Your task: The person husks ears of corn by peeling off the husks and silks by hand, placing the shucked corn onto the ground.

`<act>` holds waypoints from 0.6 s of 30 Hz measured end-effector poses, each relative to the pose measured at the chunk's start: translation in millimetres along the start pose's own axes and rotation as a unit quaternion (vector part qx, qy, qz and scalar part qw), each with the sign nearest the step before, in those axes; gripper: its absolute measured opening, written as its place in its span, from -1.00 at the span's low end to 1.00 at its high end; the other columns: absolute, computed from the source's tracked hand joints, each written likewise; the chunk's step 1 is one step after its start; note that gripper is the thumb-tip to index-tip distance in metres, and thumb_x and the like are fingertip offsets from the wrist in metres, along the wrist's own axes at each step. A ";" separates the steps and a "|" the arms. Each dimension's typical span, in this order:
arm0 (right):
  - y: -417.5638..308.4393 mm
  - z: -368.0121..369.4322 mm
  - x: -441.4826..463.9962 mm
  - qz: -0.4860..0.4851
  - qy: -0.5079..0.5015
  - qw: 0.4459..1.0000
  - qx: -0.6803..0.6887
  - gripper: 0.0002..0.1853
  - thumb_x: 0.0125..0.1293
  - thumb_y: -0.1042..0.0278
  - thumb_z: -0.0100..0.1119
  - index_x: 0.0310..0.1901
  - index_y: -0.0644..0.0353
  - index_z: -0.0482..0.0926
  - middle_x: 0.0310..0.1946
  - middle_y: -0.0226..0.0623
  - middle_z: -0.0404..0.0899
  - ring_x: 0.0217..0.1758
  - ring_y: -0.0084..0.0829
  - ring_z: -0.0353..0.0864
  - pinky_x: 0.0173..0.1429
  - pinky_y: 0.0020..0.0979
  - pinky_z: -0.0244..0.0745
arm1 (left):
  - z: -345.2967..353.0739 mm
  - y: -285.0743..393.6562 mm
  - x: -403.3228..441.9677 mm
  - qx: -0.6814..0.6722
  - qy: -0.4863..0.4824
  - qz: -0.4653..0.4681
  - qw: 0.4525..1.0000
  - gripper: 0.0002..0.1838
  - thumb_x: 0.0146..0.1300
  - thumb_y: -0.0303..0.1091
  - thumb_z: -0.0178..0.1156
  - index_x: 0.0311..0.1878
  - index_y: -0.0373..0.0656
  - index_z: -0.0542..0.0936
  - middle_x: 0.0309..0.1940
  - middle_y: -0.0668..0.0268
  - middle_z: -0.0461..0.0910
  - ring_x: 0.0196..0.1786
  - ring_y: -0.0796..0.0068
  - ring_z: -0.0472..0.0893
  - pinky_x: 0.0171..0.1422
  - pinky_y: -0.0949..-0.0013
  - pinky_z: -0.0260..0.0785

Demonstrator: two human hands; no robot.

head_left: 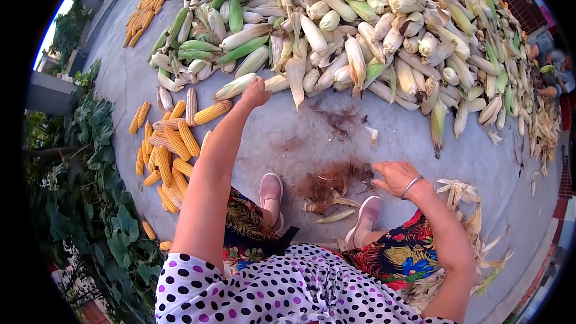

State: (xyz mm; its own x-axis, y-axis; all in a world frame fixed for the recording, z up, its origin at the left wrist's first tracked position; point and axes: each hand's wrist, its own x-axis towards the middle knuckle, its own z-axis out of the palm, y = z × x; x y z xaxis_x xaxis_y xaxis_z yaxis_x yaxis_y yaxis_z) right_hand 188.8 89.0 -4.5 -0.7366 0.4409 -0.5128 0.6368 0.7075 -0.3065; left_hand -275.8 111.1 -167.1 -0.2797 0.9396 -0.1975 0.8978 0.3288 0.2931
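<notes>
My left hand (256, 93) is closed on one end of a corn ear in pale husk (236, 86), at the near edge of a large heap of unhusked corn (336, 18). My right hand (395, 177), with a bracelet at the wrist, is held above the ground with its fingers apart and nothing in it. Below and left of it lies a brown clump of corn silk (330, 183). Husked yellow ears (171, 144) form a pile to the left of my left forearm.
More husked ears (144, 15) lie at the upper left. Green vines (108, 204) border the left side. Loose husks (471, 204) lie at the right of my legs. Two pink shoes (271, 195) rest on the concrete. Another person (555, 72) is at the far right edge.
</notes>
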 end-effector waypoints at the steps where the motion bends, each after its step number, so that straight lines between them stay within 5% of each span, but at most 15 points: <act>1: 2.0 0.6 3.7 0.006 -0.012 1.000 0.001 -0.68 0.21 0.12 0.11 -0.17 0.23 0.47 -0.29 -0.05 0.59 -0.15 -0.01 0.57 -0.09 -0.09 0.46 | 4.9 4.6 11.4 -0.018 0.030 0.009 0.999 -0.40 0.11 -0.24 0.13 0.15 -0.41 0.26 0.14 -0.18 0.33 0.16 -0.09 0.40 0.21 0.11 0.30; 4: 10.5 -10.6 9.0 0.014 -0.036 0.999 0.014 -0.69 0.21 0.16 0.12 -0.18 0.25 0.44 -0.30 -0.05 0.58 -0.16 0.01 0.56 -0.09 -0.08 0.45 | 15.8 18.8 47.3 -0.083 0.055 0.002 0.995 -0.32 0.19 -0.33 0.02 0.30 -0.43 0.02 0.26 -0.28 0.12 0.22 -0.18 0.32 0.28 0.07 0.22; 8: 20.4 -27.4 12.6 0.010 0.010 0.998 0.067 -0.71 0.21 0.19 0.13 -0.21 0.27 0.42 -0.29 -0.05 0.57 -0.17 0.02 0.55 -0.10 -0.08 0.44 | 62.8 0.4 109.6 -0.090 0.075 -0.024 0.993 -0.30 0.19 -0.36 0.00 0.30 -0.49 -0.03 0.25 -0.31 0.11 0.23 -0.22 0.28 0.34 0.09 0.16; 11: 27.1 -42.8 17.4 0.022 -0.004 0.998 0.062 -0.59 0.21 0.18 0.14 0.02 0.25 0.46 -0.13 -0.03 0.56 -0.08 -0.04 0.54 -0.04 -0.16 0.47 | 75.7 -3.4 124.4 -0.131 0.042 -0.032 0.990 -0.36 0.19 -0.36 0.01 0.23 -0.55 0.05 0.20 -0.34 0.16 0.24 -0.23 0.27 0.34 0.09 0.15; 14: 42.6 -34.4 23.2 -0.011 0.055 0.994 0.091 -0.71 0.21 0.18 0.12 -0.23 0.26 0.42 -0.31 -0.03 0.56 -0.18 0.03 0.53 -0.11 -0.07 0.43 | 60.7 7.8 120.7 -0.107 -0.005 -0.072 0.992 -0.58 0.18 -0.34 0.02 -0.03 -0.54 0.32 -0.01 -0.30 0.39 0.15 -0.20 0.35 0.23 0.09 0.23; 18: 48.8 -25.2 33.3 -0.012 0.045 0.996 0.075 -0.69 0.23 0.14 0.10 -0.22 0.26 0.44 -0.31 -0.01 0.56 -0.18 0.04 0.53 -0.12 -0.05 0.43 | 62.4 -8.0 136.6 -0.092 0.059 -0.018 0.994 -0.69 0.17 -0.32 0.01 -0.28 -0.47 0.50 -0.27 -0.22 0.53 -0.08 -0.16 0.51 0.05 0.04 0.34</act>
State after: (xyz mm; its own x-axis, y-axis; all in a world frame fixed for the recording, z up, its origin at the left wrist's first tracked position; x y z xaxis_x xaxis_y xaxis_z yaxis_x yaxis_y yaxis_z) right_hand 189.6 152.1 -16.3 -0.7650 0.4778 -0.4319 0.6409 0.6313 -0.4368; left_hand -299.9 230.8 -254.8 -0.3584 0.9280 -0.1024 0.8121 0.3639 0.4562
